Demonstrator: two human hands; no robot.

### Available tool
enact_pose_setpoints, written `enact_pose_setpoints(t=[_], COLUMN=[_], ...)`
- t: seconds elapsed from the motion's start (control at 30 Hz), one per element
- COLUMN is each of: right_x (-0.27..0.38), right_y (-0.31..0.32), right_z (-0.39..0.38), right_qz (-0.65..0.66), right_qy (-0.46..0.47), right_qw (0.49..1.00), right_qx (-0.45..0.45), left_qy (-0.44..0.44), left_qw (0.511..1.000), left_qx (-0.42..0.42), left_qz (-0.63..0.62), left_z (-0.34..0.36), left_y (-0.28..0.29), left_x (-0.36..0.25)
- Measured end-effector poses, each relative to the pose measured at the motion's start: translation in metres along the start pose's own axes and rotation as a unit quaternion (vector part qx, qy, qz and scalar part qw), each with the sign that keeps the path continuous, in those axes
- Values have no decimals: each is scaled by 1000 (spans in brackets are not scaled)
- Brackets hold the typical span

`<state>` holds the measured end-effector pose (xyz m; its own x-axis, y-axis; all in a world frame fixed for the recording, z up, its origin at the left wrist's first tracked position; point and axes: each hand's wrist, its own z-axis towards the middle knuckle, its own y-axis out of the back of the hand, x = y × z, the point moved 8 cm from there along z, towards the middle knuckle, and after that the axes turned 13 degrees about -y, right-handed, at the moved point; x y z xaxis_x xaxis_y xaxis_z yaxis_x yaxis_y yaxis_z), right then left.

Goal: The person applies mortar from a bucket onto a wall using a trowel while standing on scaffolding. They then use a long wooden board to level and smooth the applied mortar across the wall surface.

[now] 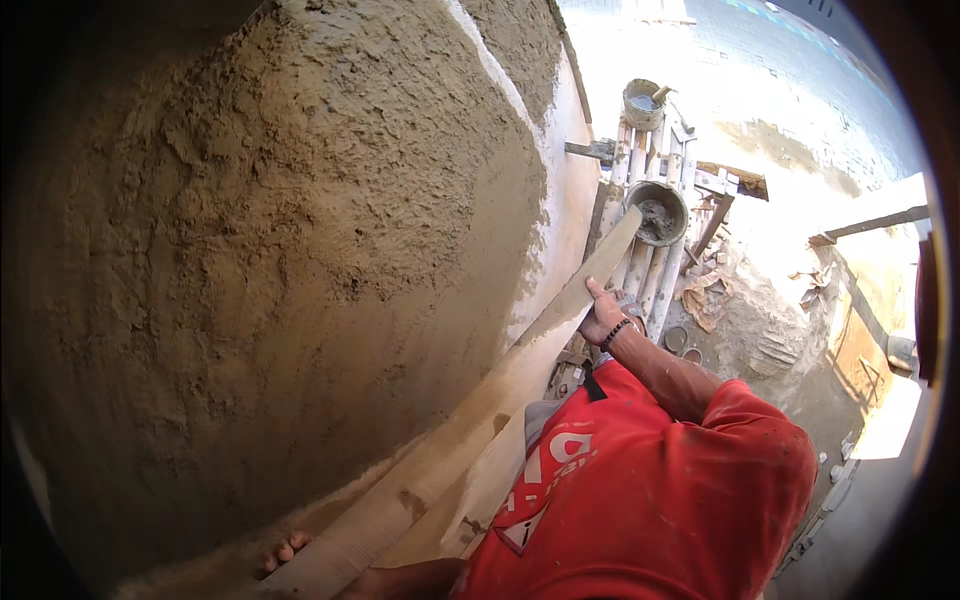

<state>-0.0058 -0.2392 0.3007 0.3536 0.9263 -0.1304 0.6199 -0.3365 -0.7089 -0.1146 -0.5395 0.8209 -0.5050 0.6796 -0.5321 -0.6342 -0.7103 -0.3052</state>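
A long, pale, mortar-smeared straightedge board [450,425] runs diagonally from the lower left toward a bucket at the upper right. My right hand [606,314], with a dark bead bracelet at its wrist, grips the board near its far end, thumb over the face. At the lower left, the fingers of my left hand [287,551] curl over the board's near end; the rest of that hand is hidden behind it. Alongside stands a wall [300,230] coated in wet grey-brown plaster, rough higher up and smoother lower down. Whether the board touches the plaster, I cannot tell.
A bucket of mortar [658,215] sits on bamboo poles [652,275] beyond my right hand. Farther along the poles stands a second bucket [643,105] with a handled tool in it. Rubble and a pale heap [765,320] lie on the ground below right.
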Motion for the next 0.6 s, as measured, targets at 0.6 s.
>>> enact_pose_setpoints(t=[0.6], right_x=[-15], right_y=[147], right_z=[234], right_qz=[-83], right_qy=[128], right_qw=[955], right_qx=[-256], left_qy=[72], left_qw=[487], left_qx=[128], left_qz=[861], left_z=[-399], left_y=[415], left_x=[-64])
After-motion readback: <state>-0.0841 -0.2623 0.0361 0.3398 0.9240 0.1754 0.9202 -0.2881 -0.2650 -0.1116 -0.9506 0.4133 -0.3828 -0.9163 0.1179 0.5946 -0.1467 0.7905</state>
